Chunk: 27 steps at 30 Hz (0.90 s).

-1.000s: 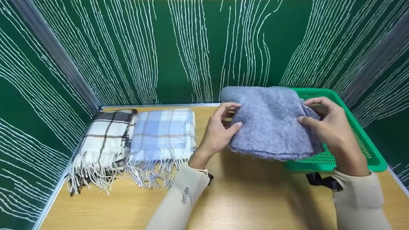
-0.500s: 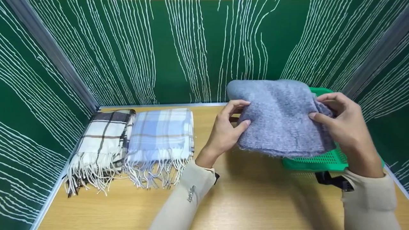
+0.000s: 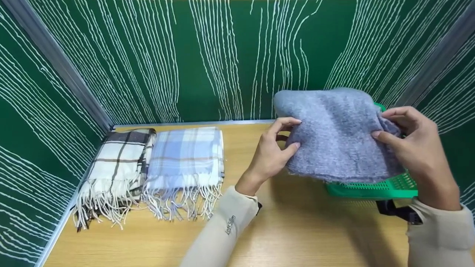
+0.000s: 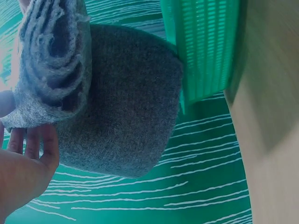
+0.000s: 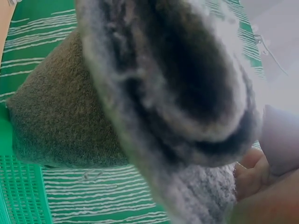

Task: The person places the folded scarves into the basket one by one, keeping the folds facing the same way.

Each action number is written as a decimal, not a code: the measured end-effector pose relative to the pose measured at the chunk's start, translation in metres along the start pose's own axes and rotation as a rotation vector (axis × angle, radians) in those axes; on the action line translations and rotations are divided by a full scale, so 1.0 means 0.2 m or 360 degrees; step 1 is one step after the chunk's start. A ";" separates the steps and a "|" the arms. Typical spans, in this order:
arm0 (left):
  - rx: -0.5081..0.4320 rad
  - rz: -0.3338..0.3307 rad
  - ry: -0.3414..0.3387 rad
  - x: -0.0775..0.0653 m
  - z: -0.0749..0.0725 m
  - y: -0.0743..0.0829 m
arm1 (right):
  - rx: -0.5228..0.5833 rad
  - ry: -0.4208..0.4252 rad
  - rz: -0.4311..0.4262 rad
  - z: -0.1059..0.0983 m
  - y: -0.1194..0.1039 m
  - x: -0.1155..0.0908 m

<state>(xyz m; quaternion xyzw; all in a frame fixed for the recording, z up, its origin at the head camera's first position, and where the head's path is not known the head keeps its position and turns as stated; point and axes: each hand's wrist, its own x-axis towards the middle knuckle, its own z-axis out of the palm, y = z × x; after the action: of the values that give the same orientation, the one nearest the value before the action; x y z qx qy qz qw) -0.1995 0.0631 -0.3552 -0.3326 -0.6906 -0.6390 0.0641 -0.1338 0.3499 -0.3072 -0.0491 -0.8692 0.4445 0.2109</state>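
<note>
Both hands hold up a folded grey woolly cloth [image 3: 337,137] in front of the green basket [image 3: 371,190]. On its left side, the left hand [image 3: 271,152] pinches the edge between thumb and fingers. The right hand [image 3: 419,144] grips the right side the same way, its thumb lying on the front. Several folded layers [image 4: 56,60] show end-on in the left wrist view, with a flap of the cloth hanging beyond them. In the right wrist view the rolled layers [image 5: 187,84] fill the middle, close to the camera. Much of the basket is hidden behind the cloth and the right hand.
Two folded fringed scarves lie side by side on the wooden table [image 3: 282,237] at the left: a white and brown plaid scarf [image 3: 120,155] and a light blue plaid scarf [image 3: 185,155]. Green panels [image 3: 207,59] with white wavy lines enclose the back and sides.
Both hands have carried the grey cloth to the right and slightly up, so it covers more of the basket. The two plaid scarves have stayed in place.
</note>
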 end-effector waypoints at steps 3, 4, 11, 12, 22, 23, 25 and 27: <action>0.0002 -0.0001 -0.0014 0.01 0.03 -0.01 | -0.0013 0.0030 -0.0033 -0.02 0.02 0.00; 0.0003 -0.0001 -0.0021 0.01 0.04 -0.01 | -0.0010 0.0035 -0.0033 -0.02 0.02 0.00; 0.0015 0.0015 -0.0078 0.03 0.10 -0.04 | -0.0094 0.0075 -0.0039 -0.07 0.08 -0.01; 0.0017 0.0021 -0.0085 0.03 0.11 -0.05 | -0.0101 0.0079 -0.0048 -0.07 0.09 -0.01; 0.0042 0.0051 -0.0117 0.04 0.20 -0.10 | -0.0095 0.0100 -0.0229 -0.11 0.18 0.00; 0.0051 0.0056 -0.0122 0.05 0.20 -0.10 | -0.0092 0.0101 -0.0226 -0.12 0.18 0.00; 0.0071 0.0069 -0.0136 0.05 0.22 -0.10 | -0.0084 0.0104 -0.0220 -0.12 0.20 0.00; 0.0108 0.0086 -0.0150 0.06 0.23 -0.10 | -0.0080 0.0112 -0.0215 -0.13 0.22 0.00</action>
<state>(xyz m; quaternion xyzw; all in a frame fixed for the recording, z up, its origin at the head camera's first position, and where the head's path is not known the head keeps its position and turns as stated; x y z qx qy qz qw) -0.2027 0.1112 -0.3738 -0.3784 -0.7050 -0.5968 0.0600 -0.1266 0.3957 -0.3287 -0.0112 -0.8735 0.4053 0.2696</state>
